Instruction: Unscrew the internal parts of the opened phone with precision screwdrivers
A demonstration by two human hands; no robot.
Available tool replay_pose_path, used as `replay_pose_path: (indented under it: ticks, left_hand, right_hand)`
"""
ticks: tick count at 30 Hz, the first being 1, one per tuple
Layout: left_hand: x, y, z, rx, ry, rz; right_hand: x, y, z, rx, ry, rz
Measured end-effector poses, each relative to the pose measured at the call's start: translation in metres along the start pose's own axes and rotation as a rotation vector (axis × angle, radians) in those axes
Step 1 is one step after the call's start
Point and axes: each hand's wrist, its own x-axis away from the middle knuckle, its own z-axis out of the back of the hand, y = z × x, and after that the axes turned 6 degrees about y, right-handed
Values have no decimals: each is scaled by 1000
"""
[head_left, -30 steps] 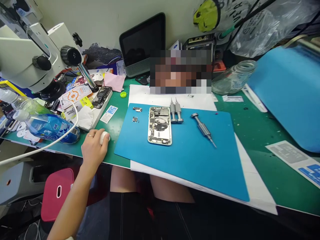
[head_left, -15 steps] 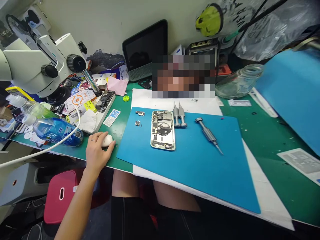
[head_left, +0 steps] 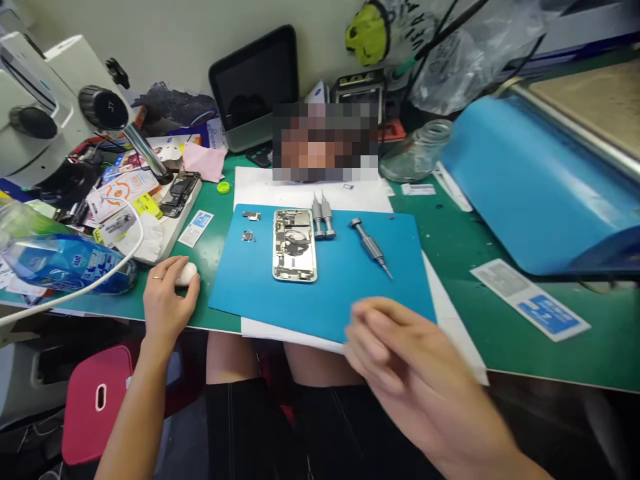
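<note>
A white rounded object (head_left: 187,274) is gripped by the left hand's (head_left: 166,300) fingers; whether the right hand's (head_left: 400,353) blurred, curled fingers hold anything cannot be told. Small parts (head_left: 248,236) beside the opened phone (head_left: 295,259) on the mat (head_left: 320,301) could be scattered if brushed.

Precision screwdrivers (head_left: 371,248) look like ridged metal, the work mat (head_left: 330,283) smooth and matt, the jar (head_left: 413,159) clear, glossy glass.

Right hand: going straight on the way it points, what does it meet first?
Probably the opened phone on the blue mat, though the hand might pass above; its height is unclear.
</note>
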Motion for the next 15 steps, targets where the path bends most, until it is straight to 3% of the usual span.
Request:
replay_pose_path:
  ticks: [5, 12, 15]
  left_hand:
    - [0, -2, -3, 9, -12, -24]
    - [-2, -3, -2, 5, 11, -47]
    - [-2, -2, 1, 21, 68, -109]
  right_hand:
    - [-23, 2, -22, -103, -51, -69]
    - [-19, 6, -21, -77, -70, -78]
    - [-10, 2, -23, -32, -186, -29]
